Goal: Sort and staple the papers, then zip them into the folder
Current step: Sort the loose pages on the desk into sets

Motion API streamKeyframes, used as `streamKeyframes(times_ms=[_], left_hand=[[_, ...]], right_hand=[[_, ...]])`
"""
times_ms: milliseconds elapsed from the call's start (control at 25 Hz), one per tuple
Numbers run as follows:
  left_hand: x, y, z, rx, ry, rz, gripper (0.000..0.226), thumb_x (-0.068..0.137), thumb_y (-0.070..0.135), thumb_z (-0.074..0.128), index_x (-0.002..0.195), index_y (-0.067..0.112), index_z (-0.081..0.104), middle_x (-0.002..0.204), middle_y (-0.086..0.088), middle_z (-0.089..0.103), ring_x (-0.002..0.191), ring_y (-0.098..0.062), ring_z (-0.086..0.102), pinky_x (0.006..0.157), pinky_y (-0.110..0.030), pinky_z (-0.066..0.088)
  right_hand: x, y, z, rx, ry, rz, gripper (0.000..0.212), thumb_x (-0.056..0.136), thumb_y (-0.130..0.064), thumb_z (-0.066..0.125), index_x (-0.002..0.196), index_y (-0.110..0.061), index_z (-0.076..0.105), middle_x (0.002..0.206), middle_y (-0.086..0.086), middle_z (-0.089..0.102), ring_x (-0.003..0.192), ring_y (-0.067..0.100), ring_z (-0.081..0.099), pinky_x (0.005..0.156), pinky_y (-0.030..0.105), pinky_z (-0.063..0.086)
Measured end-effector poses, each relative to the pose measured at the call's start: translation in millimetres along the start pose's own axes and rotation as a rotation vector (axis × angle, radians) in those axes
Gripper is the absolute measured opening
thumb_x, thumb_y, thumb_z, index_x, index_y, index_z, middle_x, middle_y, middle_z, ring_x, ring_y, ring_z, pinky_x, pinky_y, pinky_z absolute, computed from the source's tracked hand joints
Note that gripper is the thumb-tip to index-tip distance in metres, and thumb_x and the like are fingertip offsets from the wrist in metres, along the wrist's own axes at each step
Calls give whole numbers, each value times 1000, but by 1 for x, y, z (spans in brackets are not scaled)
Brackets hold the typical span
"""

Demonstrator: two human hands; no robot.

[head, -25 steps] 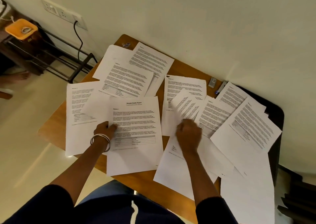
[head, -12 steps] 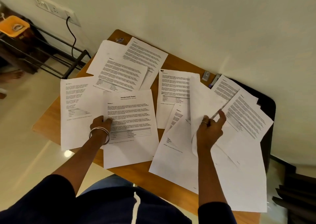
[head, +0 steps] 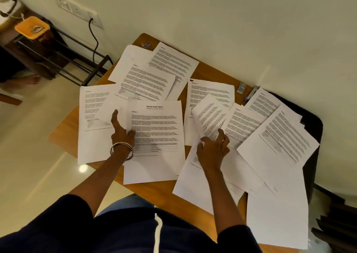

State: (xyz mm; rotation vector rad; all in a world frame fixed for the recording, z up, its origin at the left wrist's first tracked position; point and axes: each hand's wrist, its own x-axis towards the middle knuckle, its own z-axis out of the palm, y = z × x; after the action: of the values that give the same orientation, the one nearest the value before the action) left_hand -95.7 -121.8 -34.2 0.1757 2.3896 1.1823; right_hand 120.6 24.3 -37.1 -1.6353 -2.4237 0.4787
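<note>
Several printed sheets lie overlapping across the wooden table. The title page "Sample Health Report" lies at the front middle. My left hand rests flat on it, thumb on its left edge and index finger stretched onto the sheet to the left. My right hand has curled fingers pinching the lower end of a tilted printed sheet, whose left edge curls up. A dark folder lies under the papers at the right end. A small silver stapler sits by the wall.
A grey and blue object lies next to the stapler. The wall runs close behind the table. A black metal rack and a plugged-in cable stand to the left. Some sheets hang over the table's front right edge.
My right hand had raised a sheet blank side up; it now holds a printed sheet low over the pile. My left index finger has stretched out to the left.
</note>
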Motion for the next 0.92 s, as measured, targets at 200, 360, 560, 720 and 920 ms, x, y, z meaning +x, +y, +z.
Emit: streamKeyframes(times_ms=[200,360,560,720,920], left_hand=[[1,-4,-7,107,-34,167,52,87,-3,54,131,24,50,122,-1,58,94,-27,62,89,-27,46],[-1,-3,-4,137,-16,127,25,89,2,53,102,12,71,112,-9,68,105,-27,61,89,-21,43],[-5,2,-7,97,-7,115,24,89,0,52,102,8,71,110,-11,68,101,-26,61,83,-19,43],[-8,5,-6,93,-8,107,24,90,1,52,102,8,71,112,-12,67,102,-27,60,83,-20,43],[-11,8,-2,97,-24,96,22,90,2,53,101,7,71,112,-14,66,102,-29,61,81,-21,43]], right_hand=[[-8,-23,9,-191,-193,11,28,88,-39,61,88,-12,69,154,17,22,141,36,11,107,51,21],[-14,-36,10,-247,-239,110,25,93,-28,56,103,-7,66,147,18,36,135,36,30,98,43,38],[-15,-34,11,-124,-193,96,18,93,-13,55,100,0,66,127,16,55,124,33,43,88,38,50],[-12,-35,-1,-146,-121,195,22,90,-23,56,100,-5,63,120,12,54,111,28,47,80,36,43],[24,-37,-64,495,-369,432,26,88,-22,60,99,2,62,85,5,59,77,20,57,67,29,49]])
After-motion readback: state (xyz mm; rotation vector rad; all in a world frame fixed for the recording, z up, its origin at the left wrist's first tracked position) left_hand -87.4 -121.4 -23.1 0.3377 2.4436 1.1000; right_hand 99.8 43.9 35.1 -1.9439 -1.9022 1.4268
